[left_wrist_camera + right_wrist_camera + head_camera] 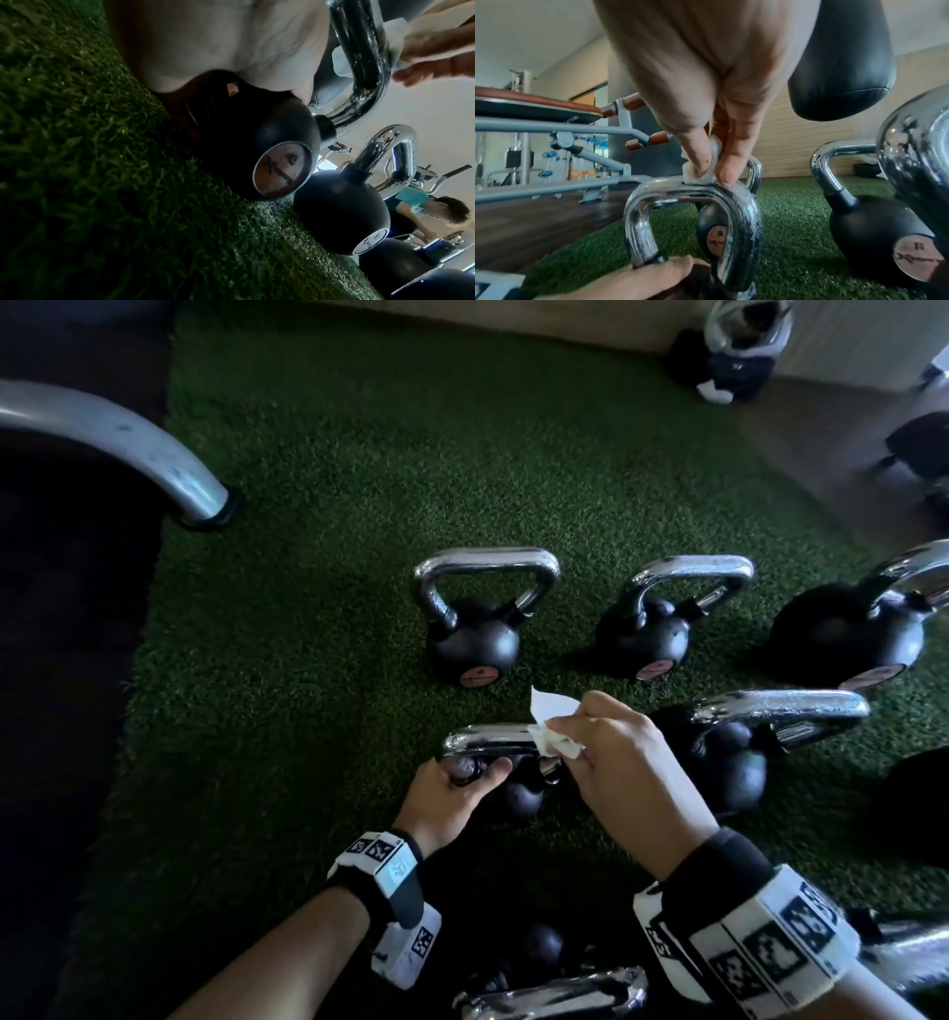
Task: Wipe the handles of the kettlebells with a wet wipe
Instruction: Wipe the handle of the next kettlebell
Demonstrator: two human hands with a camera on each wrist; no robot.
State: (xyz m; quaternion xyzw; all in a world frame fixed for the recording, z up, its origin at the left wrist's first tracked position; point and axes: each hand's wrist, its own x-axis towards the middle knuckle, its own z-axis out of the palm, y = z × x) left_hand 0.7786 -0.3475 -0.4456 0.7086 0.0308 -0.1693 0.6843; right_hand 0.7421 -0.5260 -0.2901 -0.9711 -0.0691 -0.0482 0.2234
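A small black kettlebell (516, 796) with a chrome handle (488, 737) stands on the green turf (308, 557) in front of me. My left hand (452, 793) grips its body near the handle's left base. My right hand (606, 752) pinches a white wet wipe (552, 711) against the handle's right end. In the right wrist view, thumb and finger press the wipe (713, 150) onto the top of the chrome handle (693, 194). In the left wrist view the handle (359, 60) rises from the black body (231, 152), with the wipe (395, 30) wrapped on it.
Several more kettlebells stand around: one behind (472, 634), one to its right (647, 634), a larger one (847, 634) at far right, another (729, 762) beside my right hand, one (554, 988) near my wrists. A metal bench leg (154, 454) sits at left. A person (424, 207) is in the background.
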